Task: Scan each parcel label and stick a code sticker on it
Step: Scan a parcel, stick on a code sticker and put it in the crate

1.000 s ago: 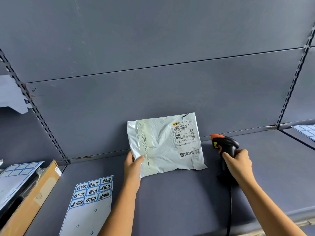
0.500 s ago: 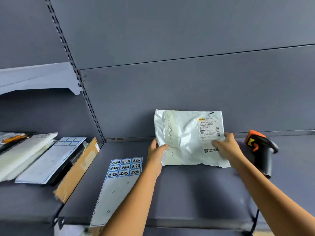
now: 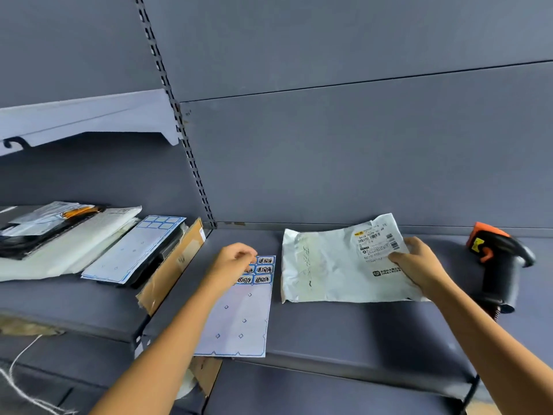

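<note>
shelf (image 3: pixel 344 330): grey metal one, everything sits on it

pile (image 3: pixel 68 232): other parcels + a spare sheet, far left, well apart from my hands

parcel (image 3: pixel 326 265): white poly bag, lies flat mid-shelf, long axis runs left-right, just beside the sticker sheet

sticker sheet (image 3: pixel 239 319): left of the parcel, mostly used up, near end hangs over the shelf lip

scanner (image 3: pixel 496 265): stands on its own, right of the parcel, nobody's holding it

right hand (image 3: pixel 419 265): grips the parcel's right end, thumb on the label edge

left hand (image 3: pixel 233 260): fingers curled down on the top rows, picking at one. Can't tell if it's peeled yet tbh

label (image 3: pixel 375 242): far right corner of the parcel, by my right thumb

stickers (image 3: pixel 264 269): few blue ones left at the sheet's far end

next imo: left hand goes right w/ a sticker. It's nearer the parcel's bare left half; the label end is across the whole bag
</note>
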Available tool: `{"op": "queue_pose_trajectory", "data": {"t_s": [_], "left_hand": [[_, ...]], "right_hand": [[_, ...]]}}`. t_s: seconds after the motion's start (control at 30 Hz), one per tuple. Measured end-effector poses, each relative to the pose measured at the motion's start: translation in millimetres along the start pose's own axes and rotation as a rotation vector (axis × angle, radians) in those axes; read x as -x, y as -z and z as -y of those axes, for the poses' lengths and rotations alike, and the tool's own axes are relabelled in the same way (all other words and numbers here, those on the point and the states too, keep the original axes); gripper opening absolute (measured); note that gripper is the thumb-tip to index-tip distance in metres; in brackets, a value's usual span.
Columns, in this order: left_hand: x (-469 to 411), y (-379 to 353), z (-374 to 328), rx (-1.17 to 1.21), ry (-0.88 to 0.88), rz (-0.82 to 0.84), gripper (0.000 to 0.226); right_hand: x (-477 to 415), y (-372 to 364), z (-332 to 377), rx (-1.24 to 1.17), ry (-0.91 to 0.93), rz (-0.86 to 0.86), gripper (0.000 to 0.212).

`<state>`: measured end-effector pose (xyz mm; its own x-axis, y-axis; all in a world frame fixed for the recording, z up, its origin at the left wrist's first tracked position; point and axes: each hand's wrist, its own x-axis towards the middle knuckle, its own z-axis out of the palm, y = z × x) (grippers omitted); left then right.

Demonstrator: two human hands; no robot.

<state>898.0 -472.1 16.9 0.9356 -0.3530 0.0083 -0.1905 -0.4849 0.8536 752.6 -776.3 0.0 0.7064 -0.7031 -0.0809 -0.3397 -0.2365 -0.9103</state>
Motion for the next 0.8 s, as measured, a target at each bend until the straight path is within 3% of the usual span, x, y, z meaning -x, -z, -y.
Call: {"op": "queue_pose_trajectory", "data": {"t_s": [0.2, 0.33, 0.47, 0.57, 0.67, 0.8], "left_hand": [[10, 12, 31, -0.344, -0.139, 0.018, 0.034], [14, 2, 37, -0.684, -0.391, 0.136, 0.048], [13, -9, 40, -0.742, -0.383, 0.223, 0.051], [11, -14, 40, -0.743, -0.368, 0.229, 0.053], [8, -17, 40, -0.758, -0.367, 0.218, 0.055], [9, -17, 40, -0.766, -0.357, 0.208, 0.059]], "right_hand": [[1, -20, -2, 0.614, 0.213, -0.199, 0.044], [7, -49, 8, 0.676, 0.492, -0.321, 0.054], [23, -88, 36, 0.596, 0.798, -0.085, 0.025], [41, -117, 53, 0.57, 0.994, 0.068, 0.024], [52, -145, 58, 0.688, 0.908, 0.23, 0.026], [56, -164, 46, 0.706, 0.773, 0.234, 0.027]]}}
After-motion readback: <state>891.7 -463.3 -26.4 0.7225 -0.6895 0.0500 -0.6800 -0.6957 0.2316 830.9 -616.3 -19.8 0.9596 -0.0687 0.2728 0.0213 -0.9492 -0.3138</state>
